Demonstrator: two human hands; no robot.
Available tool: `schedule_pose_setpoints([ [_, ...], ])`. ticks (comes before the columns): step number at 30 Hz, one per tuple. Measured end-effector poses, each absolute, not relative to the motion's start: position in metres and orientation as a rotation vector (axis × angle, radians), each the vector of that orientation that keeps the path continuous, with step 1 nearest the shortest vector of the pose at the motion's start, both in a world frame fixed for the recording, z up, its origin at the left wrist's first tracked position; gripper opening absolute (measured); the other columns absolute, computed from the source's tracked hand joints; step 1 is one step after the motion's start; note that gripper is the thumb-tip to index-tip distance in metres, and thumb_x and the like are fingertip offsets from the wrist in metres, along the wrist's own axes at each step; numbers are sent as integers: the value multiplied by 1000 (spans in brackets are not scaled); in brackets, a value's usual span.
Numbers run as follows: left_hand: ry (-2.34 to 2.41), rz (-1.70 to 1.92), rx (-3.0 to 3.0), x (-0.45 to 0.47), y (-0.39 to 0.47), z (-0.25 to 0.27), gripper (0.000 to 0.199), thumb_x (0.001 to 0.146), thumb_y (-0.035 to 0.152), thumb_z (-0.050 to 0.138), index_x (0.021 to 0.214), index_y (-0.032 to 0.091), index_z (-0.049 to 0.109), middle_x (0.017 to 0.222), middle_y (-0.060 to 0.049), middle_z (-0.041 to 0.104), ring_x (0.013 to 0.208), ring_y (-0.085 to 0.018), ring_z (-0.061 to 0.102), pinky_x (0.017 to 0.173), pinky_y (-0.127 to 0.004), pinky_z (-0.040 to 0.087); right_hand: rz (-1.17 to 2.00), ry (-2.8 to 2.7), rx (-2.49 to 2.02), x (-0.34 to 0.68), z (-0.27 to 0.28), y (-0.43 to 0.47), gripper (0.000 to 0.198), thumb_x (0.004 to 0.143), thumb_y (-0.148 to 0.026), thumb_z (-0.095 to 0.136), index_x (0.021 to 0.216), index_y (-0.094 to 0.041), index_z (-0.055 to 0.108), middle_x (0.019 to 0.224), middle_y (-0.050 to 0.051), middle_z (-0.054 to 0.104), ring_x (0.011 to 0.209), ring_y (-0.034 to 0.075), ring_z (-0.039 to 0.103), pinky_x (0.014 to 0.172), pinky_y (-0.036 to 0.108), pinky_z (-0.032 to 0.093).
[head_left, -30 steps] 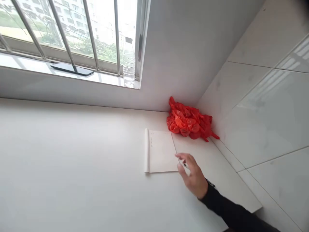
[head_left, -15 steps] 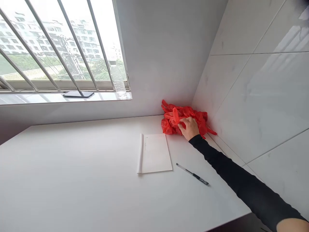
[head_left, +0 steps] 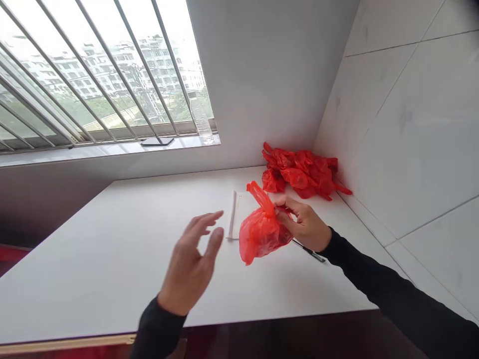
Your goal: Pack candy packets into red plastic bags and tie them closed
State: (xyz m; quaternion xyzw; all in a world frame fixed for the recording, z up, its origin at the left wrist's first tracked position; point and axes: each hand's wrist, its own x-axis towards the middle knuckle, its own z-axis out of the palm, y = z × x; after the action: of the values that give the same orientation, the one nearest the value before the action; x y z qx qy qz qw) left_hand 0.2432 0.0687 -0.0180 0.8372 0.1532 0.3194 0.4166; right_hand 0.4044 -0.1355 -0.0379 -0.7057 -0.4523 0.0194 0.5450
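A knotted red plastic bag hangs above the white table, pinched near its neck by my right hand. The bag looks bulky, but what it contains is hidden. To its left, my left hand is raised with thumb and fingers apart, holding nothing and not touching the bag. Behind the bag lies a notepad, mostly covered from view. A black pen shows partly beneath my right hand. Farther back, a heap of red plastic bags rests in the table corner.
The white table meets a grey wall and a tiled wall at the right. On the window sill are a phone and a clear bottle, before a barred window.
My right hand has lifted one red bag off the heap and brought it nearer, over the notepad. My left hand has come into view, and the camera view has shifted.
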Motion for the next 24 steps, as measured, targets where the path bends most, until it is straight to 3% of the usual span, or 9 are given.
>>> schedule_pose_setpoints([
  [3,261,497,2107,248,34,-39,21,91,39,64,105,29,76,106,-6,73,96,-26,68,87,-41,54,181,-1087,-1621,379,-53,-139,16,100,-24,49,103,-23,65,99,1,68,90,17,64,84,34,52],
  [6,308,451,2057,246,16,-62,16,92,35,61,91,26,73,90,-5,72,82,-24,66,77,-37,52,259,-1036,-1659,367,-70,-148,19,96,-23,56,113,-25,64,108,3,67,92,18,64,85,36,53],
  [8,359,468,2022,236,16,-69,17,93,37,60,88,24,70,86,-4,70,79,-21,63,73,-34,50,324,-1012,-1709,362,-77,-156,25,94,-23,58,118,-25,63,101,2,66,86,18,63,82,36,53],
  [11,468,539,1959,216,25,-73,19,94,39,60,89,22,66,84,-2,66,78,-19,58,73,-30,46,332,-986,-1751,358,-80,-171,22,97,-25,55,116,-27,65,90,1,63,83,17,60,80,36,50],
  [15,570,604,1834,196,35,-79,19,94,40,61,96,22,62,88,-2,64,80,-17,57,71,-27,46,296,-919,-1775,354,-78,-181,21,101,-32,51,117,-30,65,96,1,60,87,17,58,82,35,48],
  [18,526,550,1756,188,30,-81,25,94,43,60,110,24,59,100,-3,63,87,-18,60,76,-28,49,383,-947,-1840,349,-81,-175,27,101,-42,52,121,-27,62,95,2,58,82,18,55,78,36,47],
  [21,440,459,1713,182,22,-78,39,95,48,56,127,26,56,105,-4,61,94,-20,58,82,-30,49,411,-1031,-1878,340,-86,-164,22,98,-42,57,109,-23,64,86,0,55,74,17,51,74,36,45],
  [24,477,422,1792,174,24,-77,31,96,49,55,111,23,66,94,-3,61,87,-19,56,80,-30,45,367,-1043,-1851,334,-88,-161,13,97,-35,57,96,-23,61,94,2,59,84,18,54,80,36,45],
])
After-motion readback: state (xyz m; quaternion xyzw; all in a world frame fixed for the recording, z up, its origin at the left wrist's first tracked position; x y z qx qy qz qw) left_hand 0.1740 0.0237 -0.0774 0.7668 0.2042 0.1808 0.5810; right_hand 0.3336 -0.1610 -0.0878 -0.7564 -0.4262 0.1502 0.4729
